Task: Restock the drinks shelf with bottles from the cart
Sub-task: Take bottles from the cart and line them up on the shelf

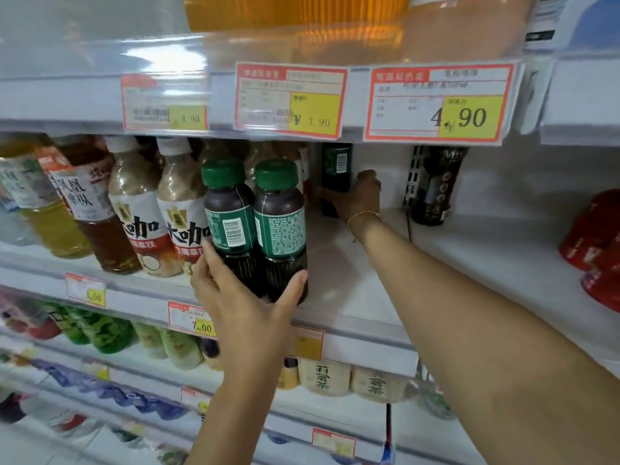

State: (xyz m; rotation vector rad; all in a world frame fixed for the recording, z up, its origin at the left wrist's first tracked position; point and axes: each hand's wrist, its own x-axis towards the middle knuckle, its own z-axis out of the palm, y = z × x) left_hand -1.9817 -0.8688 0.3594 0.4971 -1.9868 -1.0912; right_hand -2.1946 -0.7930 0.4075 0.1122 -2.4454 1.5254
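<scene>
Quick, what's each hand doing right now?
Left hand: gripping two green-capped bottles by their bases.
Right hand: gripping a dark bottle deep on the shelf.

Middle white metal shelf (352,307): my left hand (245,297) holds two green-capped dark plastic bottles (258,226) side by side at its front edge, just right of the white-capped pale coffee bottles (157,209). Behind them, at the shelf's back, my right hand (360,196) holds a third dark green-labelled bottle (336,169) upright. Further right, a black-labelled dark bottle (436,186) stands against the back wall, with red plastic containers (593,236) at the far right.
</scene>
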